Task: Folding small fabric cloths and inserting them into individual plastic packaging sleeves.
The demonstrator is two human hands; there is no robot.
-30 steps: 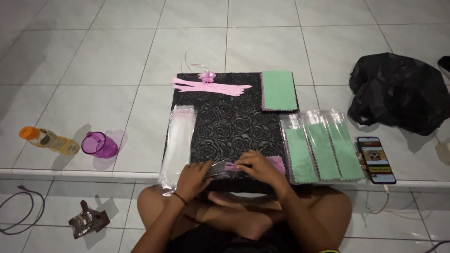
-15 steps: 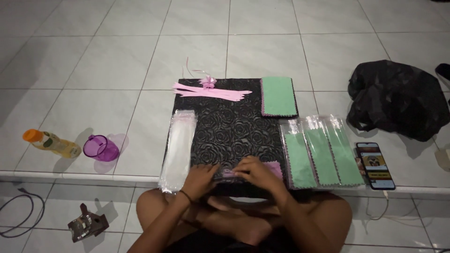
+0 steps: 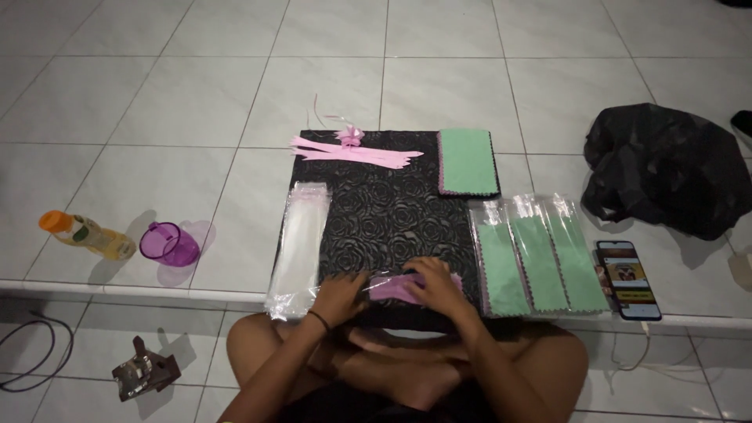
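The left hand [image 3: 338, 296] and right hand [image 3: 435, 287] both grasp one purple cloth [image 3: 389, 287] on the black mat [image 3: 392, 211]. Beside it lie three bagged green cloths [image 3: 539, 254], one green stack [image 3: 468, 161] and one pile of clear bags [image 3: 298, 247].

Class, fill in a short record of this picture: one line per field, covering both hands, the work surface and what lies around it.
left hand: on the pink piece
right hand: on the same piece
surface: black embossed mat
left of mat: stack of clear sleeves
right of mat: bagged green cloths, phone
far edge: pink ribbons, green cloth stack
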